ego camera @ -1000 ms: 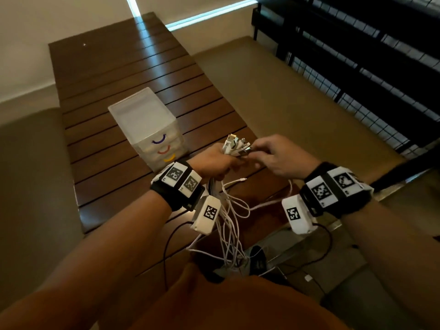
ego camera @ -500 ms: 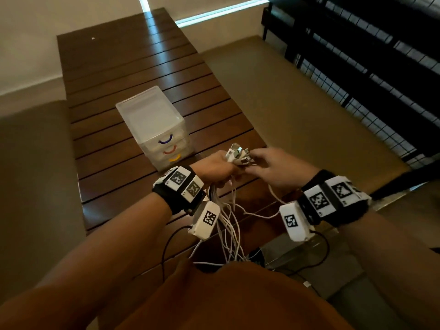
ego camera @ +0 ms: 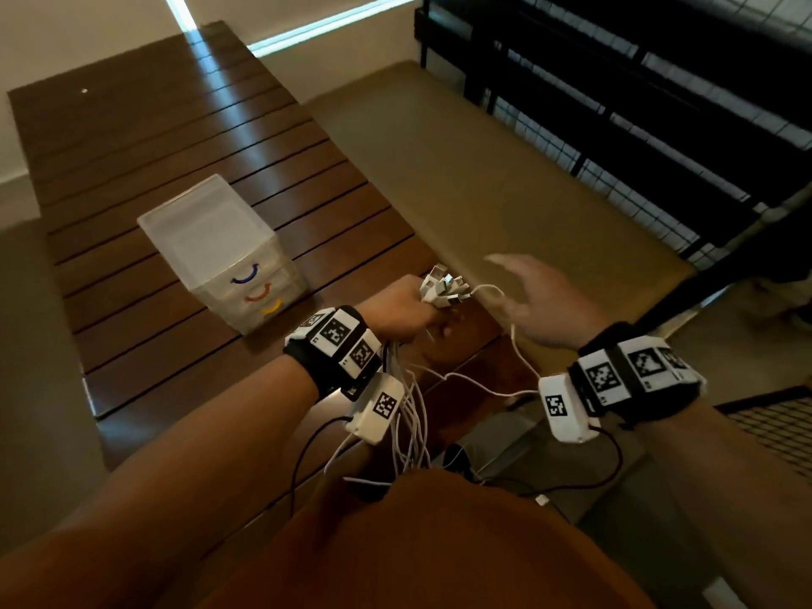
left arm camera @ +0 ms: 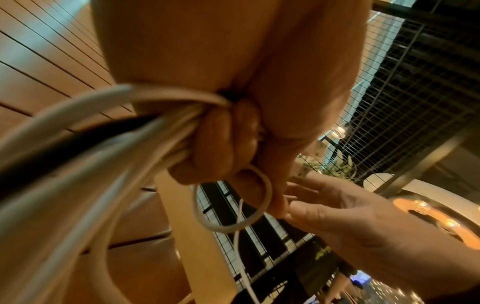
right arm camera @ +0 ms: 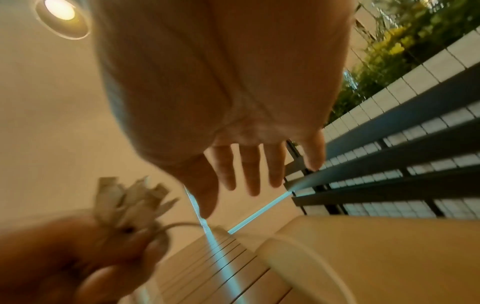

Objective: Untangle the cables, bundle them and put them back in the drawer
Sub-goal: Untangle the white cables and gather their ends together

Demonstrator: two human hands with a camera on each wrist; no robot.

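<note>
The left hand (ego camera: 402,307) is closed in a fist around a bunch of white cables (ego camera: 411,415), gripping them just below their plugs (ego camera: 444,287), which stick up out of the fist in a tight cluster. The right hand (ego camera: 542,301) hovers just beside it, palm down with fingers (right arm camera: 250,168) spread and straight, holding nothing. One thin white cable loops out from the plug cluster and trails down past the right wrist; in the left wrist view a small loop (left arm camera: 233,197) of it hangs below the curled fingers, close to the right hand's fingertips (whether they touch it cannot be told). The rest of the cables hang from the bottom of the fist toward the person's lap, over the near edge of the slatted wooden desk (ego camera: 184,138). On the desk, beyond and to the left of the hands, stands a small translucent drawer unit (ego camera: 219,248) with three drawers, all closed, with blue, red and yellow curved handles.
</note>
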